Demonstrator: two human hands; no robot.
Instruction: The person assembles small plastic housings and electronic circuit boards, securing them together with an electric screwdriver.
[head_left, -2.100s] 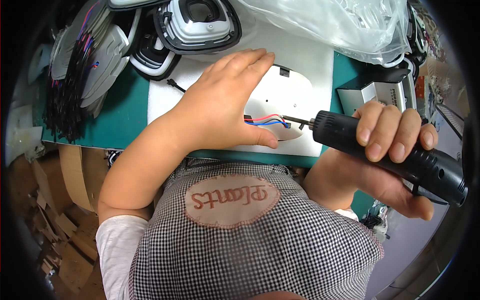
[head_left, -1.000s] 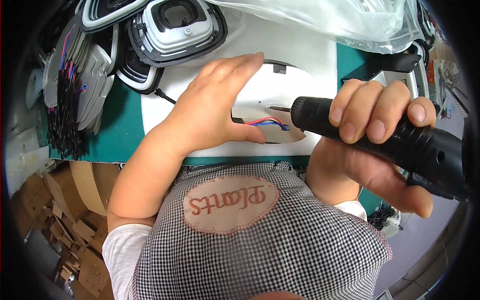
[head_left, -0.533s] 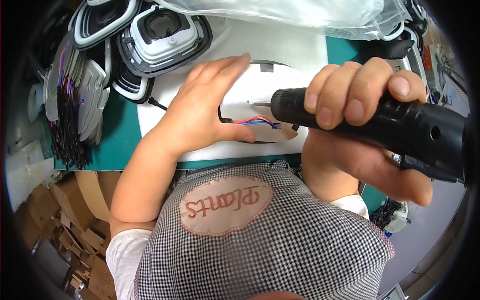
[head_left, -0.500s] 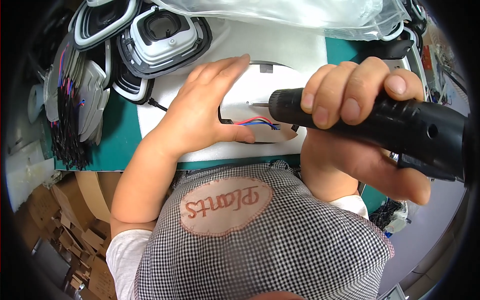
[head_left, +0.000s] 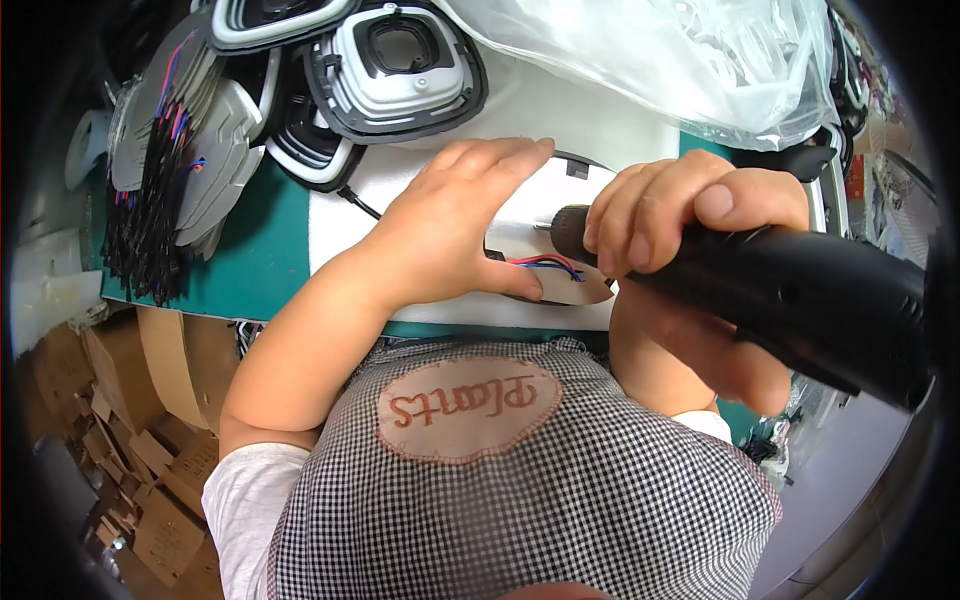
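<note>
White panel (head_left: 530,205) lies flat on the foam sheet (head_left: 640,135), and only part of it can be seen. Its left end is hidden under the left hand (head_left: 440,225), and its right end disappears behind the black power screwdriver (head_left: 800,290) and the right hand (head_left: 680,215). Just short of the panel's right end, the screwdriver's metal bit points left over its surface; whether the tip sits in a screw is too small to make out. The tool's back end, well to the right of the panel, merges with the dark rim of the view. Red, black and blue wires (head_left: 550,262) curve over the panel's near part, with their left ends lost beside the left thumb.

The left hand is spread wide, thumb at the panel's near edge and fingertips at its far edge. The right hand is wrapped tightly around the screwdriver, its palm out of sight. Beyond the panel to the left sits a grey-and-black frame (head_left: 350,100); beyond it to the right, a clear plastic bag (head_left: 700,75) has indistinct contents.
</note>
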